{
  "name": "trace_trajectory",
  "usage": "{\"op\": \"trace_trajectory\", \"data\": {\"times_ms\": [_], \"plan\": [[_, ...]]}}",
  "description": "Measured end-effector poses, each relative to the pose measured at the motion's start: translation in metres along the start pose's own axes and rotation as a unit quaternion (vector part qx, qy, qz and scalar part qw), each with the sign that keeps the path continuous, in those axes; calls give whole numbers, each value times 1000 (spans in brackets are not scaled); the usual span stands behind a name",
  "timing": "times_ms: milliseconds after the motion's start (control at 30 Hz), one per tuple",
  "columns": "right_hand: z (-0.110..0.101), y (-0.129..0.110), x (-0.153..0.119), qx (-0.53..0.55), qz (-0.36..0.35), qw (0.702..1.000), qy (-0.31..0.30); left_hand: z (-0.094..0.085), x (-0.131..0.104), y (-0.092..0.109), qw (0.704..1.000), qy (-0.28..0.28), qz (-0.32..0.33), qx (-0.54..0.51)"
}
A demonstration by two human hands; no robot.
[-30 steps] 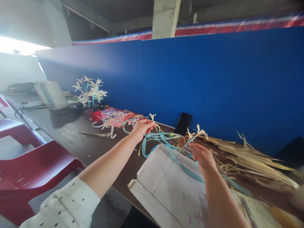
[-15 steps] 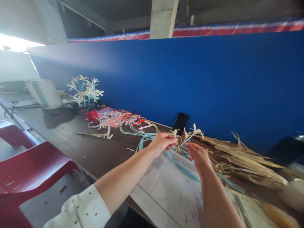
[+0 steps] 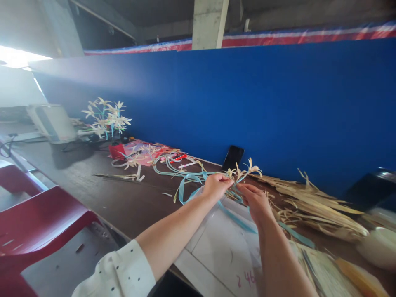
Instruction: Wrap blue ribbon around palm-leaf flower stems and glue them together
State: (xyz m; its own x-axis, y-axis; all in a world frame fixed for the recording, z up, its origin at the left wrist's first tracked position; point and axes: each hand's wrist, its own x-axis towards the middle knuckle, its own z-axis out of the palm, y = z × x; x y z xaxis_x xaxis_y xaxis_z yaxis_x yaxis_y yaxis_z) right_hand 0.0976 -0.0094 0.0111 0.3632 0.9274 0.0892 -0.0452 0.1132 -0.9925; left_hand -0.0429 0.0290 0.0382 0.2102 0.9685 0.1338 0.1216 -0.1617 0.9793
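Observation:
My left hand (image 3: 218, 187) is closed in a pinch, thumb and forefinger at the stems of a sprig of pale handmade flowers (image 3: 253, 168). Close beside it, my right hand (image 3: 256, 202) pinches the same sprig's stem, which is partly wrapped in light blue. The blossoms stick up above both sets of fingertips; the exact grip is partly hidden. A light blue ribbon (image 3: 238, 220) trails beneath the hands over a white board (image 3: 216, 251). More loops of blue ribbon (image 3: 182, 190) lie left of my left hand.
A black phone (image 3: 233, 157) leans against the blue partition (image 3: 278, 103). Dried husk strips (image 3: 312, 198) are heaped to the right, near a white bowl (image 3: 379, 247). Finished-looking flowers (image 3: 108, 117) stand in a red pot (image 3: 116, 151) at left. A red chair (image 3: 46, 227) flanks the table.
My left hand has moved slightly right and closer to my right hand, so the fingertips nearly meet at the stem. The whole view has shifted a little.

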Motion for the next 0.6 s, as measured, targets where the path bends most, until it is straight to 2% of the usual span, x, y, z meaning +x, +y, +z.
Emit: {"op": "trace_trajectory", "data": {"times_ms": [300, 600], "plan": [[-1, 1, 1, -5, -4, 1000, -3, 2, 1, 1, 999, 1, 27, 36], [0, 1, 1, -24, -9, 1000, 2, 4, 2, 1, 999, 16, 26, 34]]}}
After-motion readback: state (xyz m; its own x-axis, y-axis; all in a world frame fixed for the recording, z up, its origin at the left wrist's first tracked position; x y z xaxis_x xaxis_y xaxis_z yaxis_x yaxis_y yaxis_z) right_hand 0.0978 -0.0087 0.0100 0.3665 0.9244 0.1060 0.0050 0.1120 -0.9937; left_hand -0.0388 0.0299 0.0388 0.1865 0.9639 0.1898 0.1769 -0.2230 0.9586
